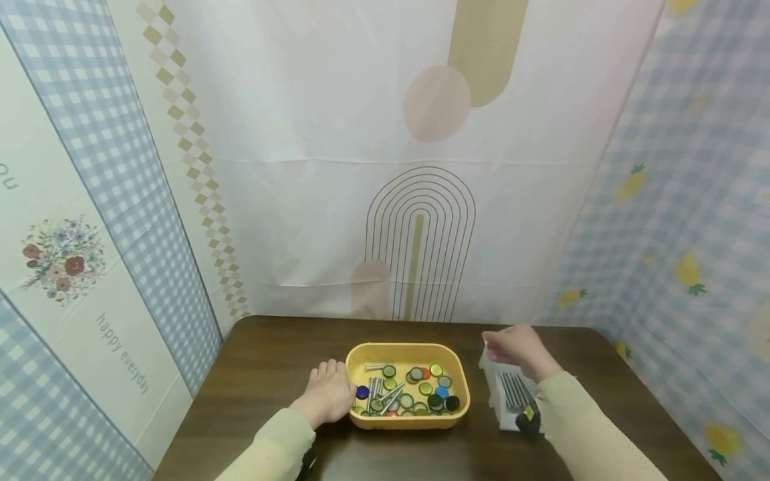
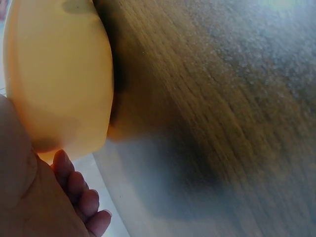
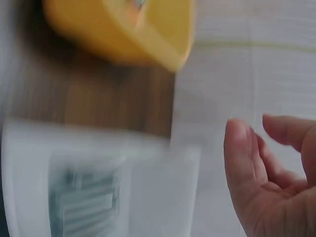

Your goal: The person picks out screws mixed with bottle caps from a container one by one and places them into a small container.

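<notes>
A yellow plastic bin point(image 1: 408, 423) stands on the table, holding several bottle caps point(image 1: 426, 388) and silver nail-like metal pins point(image 1: 392, 397). My left hand point(image 1: 327, 393) rests against the bin's left side, thumb side at the rim; in the left wrist view its fingers point(image 2: 76, 183) lie beside the bin's outer wall point(image 2: 64, 84). To the right is a white tray point(image 1: 494, 387) with several similar pins point(image 1: 515, 390) lined up inside. Over the tray's far end hovers my right hand point(image 1: 519, 347). Thumb and index fingertip are apart in the right wrist view, with nothing between them.
The brown wooden table point(image 1: 271, 354) ends at a hanging white cloth point(image 1: 301, 254) behind it. Patterned cloths also hang on the left and right. A dark wrist-worn device point(image 1: 528, 422) beside the right sleeve overlaps the tray's near end.
</notes>
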Available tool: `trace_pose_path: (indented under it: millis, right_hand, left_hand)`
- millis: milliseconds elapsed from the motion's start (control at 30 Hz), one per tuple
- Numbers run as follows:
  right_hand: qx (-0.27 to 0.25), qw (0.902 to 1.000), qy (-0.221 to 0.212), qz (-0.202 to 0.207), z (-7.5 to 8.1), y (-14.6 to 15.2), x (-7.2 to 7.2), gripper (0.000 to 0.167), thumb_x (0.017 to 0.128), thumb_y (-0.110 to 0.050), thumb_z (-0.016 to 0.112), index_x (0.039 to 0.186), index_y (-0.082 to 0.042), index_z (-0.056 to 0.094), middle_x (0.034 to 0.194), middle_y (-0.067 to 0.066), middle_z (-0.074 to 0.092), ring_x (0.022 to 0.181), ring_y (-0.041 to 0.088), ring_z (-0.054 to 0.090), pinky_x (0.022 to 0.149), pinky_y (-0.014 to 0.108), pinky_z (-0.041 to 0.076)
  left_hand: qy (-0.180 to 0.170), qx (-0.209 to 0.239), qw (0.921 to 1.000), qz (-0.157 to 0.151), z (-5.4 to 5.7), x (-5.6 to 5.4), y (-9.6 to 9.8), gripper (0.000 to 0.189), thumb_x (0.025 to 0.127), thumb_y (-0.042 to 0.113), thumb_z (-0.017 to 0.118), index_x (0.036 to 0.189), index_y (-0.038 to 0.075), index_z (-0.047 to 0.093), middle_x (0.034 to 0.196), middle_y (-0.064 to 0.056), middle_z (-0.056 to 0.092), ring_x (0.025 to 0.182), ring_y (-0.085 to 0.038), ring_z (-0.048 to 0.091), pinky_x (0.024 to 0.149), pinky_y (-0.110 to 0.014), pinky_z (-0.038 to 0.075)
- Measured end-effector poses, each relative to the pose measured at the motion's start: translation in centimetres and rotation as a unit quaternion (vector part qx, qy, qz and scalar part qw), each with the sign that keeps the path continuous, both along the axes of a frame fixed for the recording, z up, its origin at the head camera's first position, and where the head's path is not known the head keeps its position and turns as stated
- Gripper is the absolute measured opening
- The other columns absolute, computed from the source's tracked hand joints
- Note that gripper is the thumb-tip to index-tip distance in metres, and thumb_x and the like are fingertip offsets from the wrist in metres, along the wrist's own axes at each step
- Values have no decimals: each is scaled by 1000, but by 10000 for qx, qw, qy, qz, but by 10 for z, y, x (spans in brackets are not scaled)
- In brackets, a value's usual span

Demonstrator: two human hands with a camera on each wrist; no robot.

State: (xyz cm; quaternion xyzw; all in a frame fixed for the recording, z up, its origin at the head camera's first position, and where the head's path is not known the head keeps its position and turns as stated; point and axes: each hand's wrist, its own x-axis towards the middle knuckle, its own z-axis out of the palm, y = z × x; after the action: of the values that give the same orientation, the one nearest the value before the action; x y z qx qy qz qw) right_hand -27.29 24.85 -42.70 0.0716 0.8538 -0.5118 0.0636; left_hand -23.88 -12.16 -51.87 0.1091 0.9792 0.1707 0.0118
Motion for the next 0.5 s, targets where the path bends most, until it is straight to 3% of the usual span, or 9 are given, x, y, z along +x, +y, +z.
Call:
trace_pose_path:
  millis: [67,133,333,500]
  right_hand:
    - [-714,9969,-319,85,1,-20,0,38,90,-19,68,108,14,62,88,18,69,76,24,69,73,35,55]
    - [-987,9933,-542,258,-2,-40,1,36,88,-18,70,104,13,64,88,19,68,75,24,69,73,36,55]
    - [-807,9895,-891,805,-18,-87,2,26,87,-20,71,83,6,68,76,15,67,63,18,66,69,36,55]
    - [-640,9871,-999,1074,-34,-112,5,23,87,-15,69,84,8,68,74,17,68,57,15,65,63,33,55]
  left_hand:
    - [3,31,10000,6,0,0,0,31,94,28,51,101,-2,50,87,-9,37,85,-28,34,81,-47,31]
    - [30,1,10000,14,-2,0,0,31,94,29,51,101,-2,50,87,-9,37,84,-28,34,81,-46,31]
    - [135,-15,9999,37,-2,0,1,31,93,29,51,100,-1,51,87,-8,37,84,-28,35,80,-46,31]
    - [63,10,10000,46,0,2,1,31,93,29,51,100,-2,50,87,-9,38,84,-28,35,81,-47,31]
